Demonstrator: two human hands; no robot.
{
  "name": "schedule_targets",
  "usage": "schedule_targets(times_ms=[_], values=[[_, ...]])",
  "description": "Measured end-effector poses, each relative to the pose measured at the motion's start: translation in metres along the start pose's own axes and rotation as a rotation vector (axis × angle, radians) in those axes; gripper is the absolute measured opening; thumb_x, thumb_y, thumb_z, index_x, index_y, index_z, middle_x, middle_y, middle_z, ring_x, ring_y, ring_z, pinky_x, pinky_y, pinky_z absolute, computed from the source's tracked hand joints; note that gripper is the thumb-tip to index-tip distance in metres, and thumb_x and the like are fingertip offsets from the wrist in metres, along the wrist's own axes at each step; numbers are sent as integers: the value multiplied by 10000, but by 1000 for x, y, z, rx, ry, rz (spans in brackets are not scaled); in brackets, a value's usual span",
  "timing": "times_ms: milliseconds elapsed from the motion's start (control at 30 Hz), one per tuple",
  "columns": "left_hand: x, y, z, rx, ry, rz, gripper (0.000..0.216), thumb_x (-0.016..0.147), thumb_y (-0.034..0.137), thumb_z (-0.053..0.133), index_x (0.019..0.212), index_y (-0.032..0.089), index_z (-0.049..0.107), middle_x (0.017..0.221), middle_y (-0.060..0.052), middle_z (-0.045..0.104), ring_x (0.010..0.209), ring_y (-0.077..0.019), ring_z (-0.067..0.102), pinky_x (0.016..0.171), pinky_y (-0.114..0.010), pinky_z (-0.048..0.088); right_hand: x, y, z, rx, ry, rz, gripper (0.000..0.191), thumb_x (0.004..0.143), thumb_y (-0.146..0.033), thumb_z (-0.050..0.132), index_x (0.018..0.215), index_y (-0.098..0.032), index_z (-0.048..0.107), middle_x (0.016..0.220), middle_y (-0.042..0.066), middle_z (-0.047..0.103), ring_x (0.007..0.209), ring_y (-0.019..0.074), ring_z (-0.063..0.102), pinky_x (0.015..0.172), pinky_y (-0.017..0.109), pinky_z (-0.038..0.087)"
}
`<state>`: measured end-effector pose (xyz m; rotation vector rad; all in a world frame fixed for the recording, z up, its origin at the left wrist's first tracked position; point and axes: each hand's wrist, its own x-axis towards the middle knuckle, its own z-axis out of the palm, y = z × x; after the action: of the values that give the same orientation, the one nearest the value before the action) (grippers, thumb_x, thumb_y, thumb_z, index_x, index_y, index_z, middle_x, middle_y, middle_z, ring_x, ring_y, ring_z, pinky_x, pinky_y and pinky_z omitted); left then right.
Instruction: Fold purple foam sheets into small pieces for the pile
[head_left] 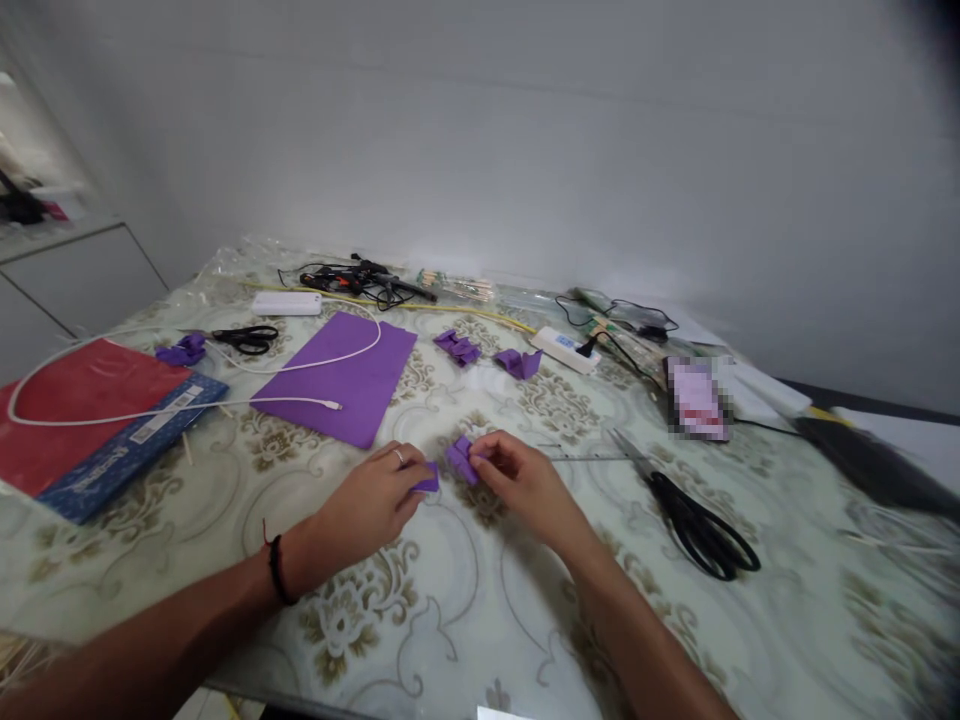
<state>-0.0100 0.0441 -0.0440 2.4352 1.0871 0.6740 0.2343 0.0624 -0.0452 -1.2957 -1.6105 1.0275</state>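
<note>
Between the fingers of my left hand [376,500] is a small purple paper piece [426,480], mostly covered by the hand. My right hand [525,485] pinches the right side of a folded purple paper piece [460,460], just above the patterned tablecloth. A narrow gap separates the two pieces. Farther back lie two more folded purple pieces, a pleated one [457,347] and a bent one [518,363]. A flat sheet of purple paper [341,385] rests beyond my left hand, a white cable crossing it.
Large black-handled scissors [701,525] lie to the right, near a thin metal rod [592,458]. A phone [697,398] and white power strip [566,349] stand farther back. On the left are a red and blue packet [97,420], smaller scissors [247,338] and a purple bundle [181,350].
</note>
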Motion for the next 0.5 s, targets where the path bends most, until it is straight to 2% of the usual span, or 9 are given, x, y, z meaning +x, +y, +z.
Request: schedule_targets(times_ms=[133, 233, 367, 500], values=[[-1, -3, 8, 38, -70, 17, 349, 952, 5, 519, 1136, 197, 745, 1184, -111, 736, 1162, -278, 660, 1071, -452, 530, -1, 3, 11, -73, -10, 11, 219, 886, -415, 668, 844, -211, 735, 778, 30, 744, 716, 207, 666, 713, 333, 535], [1, -9, 8, -3, -70, 33, 367, 969, 13, 496, 1151, 211, 745, 1230, -100, 730, 1191, -258, 658, 1087, -430, 523, 0, 6, 12, -89, 6, 34, 218, 850, -417, 710, 870, -204, 752, 838, 52, 781, 766, 225, 704, 745, 345, 555], [2, -12, 7, -70, -73, 56, 223, 973, 103, 592, 1084, 207, 755, 1311, -109, 700, 1232, -249, 654, 1098, -396, 517, 3, 9, 10, -82, -11, 57, 227, 810, -401, 722, 884, -190, 760, 834, 60, 798, 733, 220, 722, 707, 332, 569], [5, -8, 8, -131, -50, 41, 62, 972, 242, 685, 957, 203, 731, 1218, -114, 722, 1159, -251, 674, 1045, -390, 539, 1, 6, 11, -104, -33, 60, 346, 896, -514, 654, 803, -195, 751, 680, 27, 741, 603, 194, 659, 586, 297, 507]])
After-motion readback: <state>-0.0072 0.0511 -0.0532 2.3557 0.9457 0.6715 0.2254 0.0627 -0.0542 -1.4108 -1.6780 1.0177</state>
